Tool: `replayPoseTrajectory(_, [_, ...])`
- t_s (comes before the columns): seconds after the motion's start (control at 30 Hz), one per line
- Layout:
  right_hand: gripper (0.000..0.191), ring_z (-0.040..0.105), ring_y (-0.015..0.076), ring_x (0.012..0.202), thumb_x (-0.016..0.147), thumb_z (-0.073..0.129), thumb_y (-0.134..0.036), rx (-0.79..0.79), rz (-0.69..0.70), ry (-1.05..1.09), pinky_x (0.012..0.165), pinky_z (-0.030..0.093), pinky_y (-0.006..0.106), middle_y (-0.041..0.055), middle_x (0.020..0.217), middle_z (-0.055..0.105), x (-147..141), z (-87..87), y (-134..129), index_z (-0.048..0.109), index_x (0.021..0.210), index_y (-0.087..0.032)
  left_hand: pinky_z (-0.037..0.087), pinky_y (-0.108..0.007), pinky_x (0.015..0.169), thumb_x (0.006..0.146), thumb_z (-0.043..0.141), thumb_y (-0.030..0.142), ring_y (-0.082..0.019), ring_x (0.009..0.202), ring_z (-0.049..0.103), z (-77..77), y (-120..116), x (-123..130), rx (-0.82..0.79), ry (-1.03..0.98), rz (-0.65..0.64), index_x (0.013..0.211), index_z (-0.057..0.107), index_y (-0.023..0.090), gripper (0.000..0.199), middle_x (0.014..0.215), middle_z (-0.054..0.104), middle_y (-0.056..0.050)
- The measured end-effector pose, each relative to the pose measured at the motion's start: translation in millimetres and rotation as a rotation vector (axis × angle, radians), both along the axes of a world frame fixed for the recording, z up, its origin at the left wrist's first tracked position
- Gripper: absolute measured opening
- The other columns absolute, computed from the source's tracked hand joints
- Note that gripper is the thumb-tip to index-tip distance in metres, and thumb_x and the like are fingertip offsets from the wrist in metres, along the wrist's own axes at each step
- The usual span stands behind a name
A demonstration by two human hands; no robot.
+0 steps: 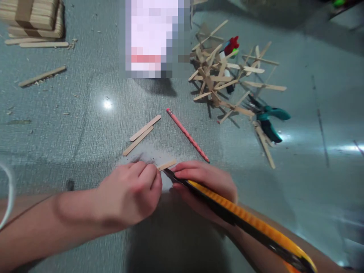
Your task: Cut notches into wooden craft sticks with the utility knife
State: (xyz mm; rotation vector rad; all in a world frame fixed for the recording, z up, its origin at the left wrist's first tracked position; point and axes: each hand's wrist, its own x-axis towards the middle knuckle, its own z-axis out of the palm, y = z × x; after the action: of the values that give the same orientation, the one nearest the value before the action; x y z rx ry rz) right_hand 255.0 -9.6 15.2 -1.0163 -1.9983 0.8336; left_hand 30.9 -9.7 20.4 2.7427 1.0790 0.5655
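Note:
My left hand (129,195) is closed round a wooden craft stick (167,165), whose free end sticks out to the right. My right hand (212,182) grips a yellow and black utility knife (244,216), its handle slanting toward the lower right. The dark blade end meets the stick close to my left fingers. Fine pale dust lies on the table around them. Just beyond my left hand are two loose craft sticks (142,132), side by side. A red pencil (187,134) lies past my right hand.
A tangled pile of craft sticks (224,77) lies at the upper right, with teal-handled pliers (274,117) beside it. Banded stick bundles (34,19) occupy the far left corner. One stick (42,76) rests among shavings. A blurred-out object (153,34) stands at the top.

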Motion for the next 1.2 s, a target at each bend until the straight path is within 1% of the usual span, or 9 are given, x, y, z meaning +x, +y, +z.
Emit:
replayPoseTrajectory(0.07, [0.020,0.078,0.0171,0.083,0.086,0.076,-0.017,-0.005,-0.021,-0.015,0.077,0.066,0.027,0.0040,0.097,0.079,-1,-0.9,-1,0.070,0.103,-0.026,0.045,-0.032,0.047,0.094,0.045,0.007,-0.018,0.056,0.061,0.7,1,-1,0.046,-0.010,-0.007,0.079,0.070,0.014,0.031,0.072,0.070,-0.005])
replayPoseTrajectory(0.13, [0.021,0.077,0.0160,0.082,0.085,0.075,-0.014,0.011,-0.044,-0.005,0.077,0.066,0.026,0.0034,0.096,0.079,-2,-1.8,-3,0.070,0.101,-0.026,0.049,-0.032,0.047,0.093,0.045,0.004,-0.019,0.059,0.065,1.1,0,-2,0.117,-0.021,-0.048,0.084,0.073,0.010,0.030,0.075,0.073,-0.008])
replayPoseTrajectory(0.27, [0.025,0.078,0.0152,0.084,0.085,0.073,-0.009,0.072,-0.060,0.036,0.080,0.067,0.024,0.0044,0.100,0.079,-5,-2.4,-6,0.069,0.105,-0.024,0.061,-0.034,0.054,0.092,0.053,0.003,-0.024,0.067,0.073,-0.1,-2,-3,0.251,-0.033,-0.134,0.093,0.075,0.001,0.023,0.084,0.078,-0.017])
replayPoseTrajectory(0.4, [0.024,0.078,0.0163,0.092,0.090,0.071,-0.011,0.095,0.013,0.005,0.083,0.067,0.024,0.0068,0.103,0.079,-5,-0.4,-6,0.068,0.111,-0.023,0.064,-0.037,0.053,0.093,0.055,0.004,-0.029,0.070,0.076,-1.6,-3,-2,0.285,-0.018,-0.195,0.096,0.075,-0.002,0.021,0.087,0.079,-0.022])
replayPoseTrajectory(0.57, [0.021,0.078,0.0158,0.089,0.093,0.069,-0.013,0.090,0.026,-0.015,0.080,0.067,0.022,0.0063,0.098,0.078,-6,0.5,-3,0.066,0.111,-0.024,0.065,-0.037,0.054,0.092,0.057,0.004,-0.030,0.070,0.077,-1.3,-3,0,0.309,-0.013,-0.225,0.097,0.074,-0.005,0.019,0.087,0.079,-0.023])
replayPoseTrajectory(0.8, [0.022,0.079,0.0162,0.094,0.090,0.069,-0.008,0.121,0.019,-0.064,0.087,0.066,0.023,0.0092,0.104,0.079,-4,-1.3,-5,0.067,0.109,-0.018,0.065,-0.035,0.053,0.095,0.053,0.003,-0.029,0.069,0.078,-0.6,-1,2,0.294,-0.030,-0.200,0.094,0.072,-0.004,0.020,0.084,0.079,-0.022])
replayPoseTrajectory(0.97, [0.018,0.079,0.0151,0.089,0.092,0.070,-0.010,0.087,0.029,-0.012,0.082,0.066,0.021,0.0086,0.102,0.078,-6,-0.4,0,0.067,0.106,-0.019,0.063,-0.036,0.052,0.095,0.055,0.002,-0.029,0.071,0.077,0.4,2,-3,0.225,-0.017,-0.166,0.096,0.072,-0.004,0.019,0.089,0.079,-0.023])
replayPoseTrajectory(1.1, [0.020,0.078,0.0150,0.092,0.091,0.070,-0.007,0.035,0.042,0.035,0.084,0.066,0.023,0.0095,0.103,0.078,-6,-4.4,3,0.068,0.107,-0.018,0.061,-0.038,0.052,0.096,0.051,0.003,-0.027,0.070,0.073,0.8,2,-6,0.160,0.002,-0.139,0.089,0.074,0.002,0.024,0.092,0.079,-0.020])
replayPoseTrajectory(1.2, [0.020,0.077,0.0147,0.090,0.090,0.069,-0.008,0.003,0.021,0.029,0.084,0.066,0.025,0.0073,0.102,0.078,-5,-4.0,4,0.068,0.105,-0.020,0.058,-0.037,0.049,0.096,0.053,0.005,-0.023,0.063,0.067,0.3,3,-8,0.101,-0.003,-0.083,0.084,0.074,0.007,0.024,0.087,0.077,-0.013])
